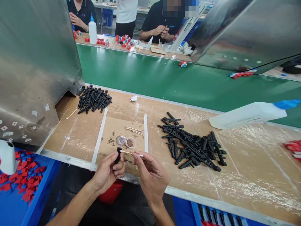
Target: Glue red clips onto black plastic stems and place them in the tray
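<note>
My left hand (108, 172) is closed around a small black plastic part (118, 155), its squared end upward. Between thumb and fingers of my right hand (151, 175) is a cotton swab (127, 152), whose far tip meets the top of that part. Just beyond my hands, two small round dishes (130, 142) sit on a spotted cardboard sheet (110, 128). Several used swabs (134, 130) lie behind the dishes. A pile of black parts (95, 98) is at the far left, and a larger pile of black parts (190, 142) spreads to the right.
A white bottle with a blue cap (249, 115) lies tilted at the right. Metal panels (35, 69) flank the bench, with a green belt (141, 70) behind. Blue bins (14, 204) hold red and blue pieces at the lower left. Co-workers (162, 22) are across the belt.
</note>
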Demonstrator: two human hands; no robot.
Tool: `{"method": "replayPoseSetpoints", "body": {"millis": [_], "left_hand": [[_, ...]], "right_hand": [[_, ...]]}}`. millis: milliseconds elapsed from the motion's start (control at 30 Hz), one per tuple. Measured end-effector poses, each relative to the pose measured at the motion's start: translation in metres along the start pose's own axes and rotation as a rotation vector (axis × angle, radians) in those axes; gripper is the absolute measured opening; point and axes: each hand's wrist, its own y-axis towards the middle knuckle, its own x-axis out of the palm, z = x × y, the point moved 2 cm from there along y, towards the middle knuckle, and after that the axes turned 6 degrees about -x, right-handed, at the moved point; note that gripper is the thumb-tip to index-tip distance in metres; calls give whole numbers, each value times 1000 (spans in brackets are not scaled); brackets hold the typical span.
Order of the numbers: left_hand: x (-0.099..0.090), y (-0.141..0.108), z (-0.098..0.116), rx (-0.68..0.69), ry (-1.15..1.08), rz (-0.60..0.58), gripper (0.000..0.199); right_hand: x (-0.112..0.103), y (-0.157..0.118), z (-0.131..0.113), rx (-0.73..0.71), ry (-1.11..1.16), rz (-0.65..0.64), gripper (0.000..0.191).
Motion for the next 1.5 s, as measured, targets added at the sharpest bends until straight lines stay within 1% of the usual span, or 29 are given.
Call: {"method": "replayPoseSetpoints", "body": {"millis": [167,600,1000,1133,1333,1433,1500], "left_hand": [[1,0,-1,8,9,-1,26],[0,1,-1,22,0,0,27],[-1,0,-1,25,5,-1,27],[-1,1,-2,24,-2,-3,27],[0,2,-2,30,-1,1,25],[0,2,-2,29,-1,-3,25],[0,2,-2,35,-4,0,25]], "right_hand": [[1,-1,1,-1,11,-19,16],[2,-2,5,-2,-5,-25,15],[0,-2,3,-64,-63,-27,17],[0,-4,3,-78,-70,-47,19],[1,-4,-1,-156,-93,-59,21],[2,-2,-2,-191,-111,-46,20],[3,-2,-1,-179,-113,-44,17]]}}
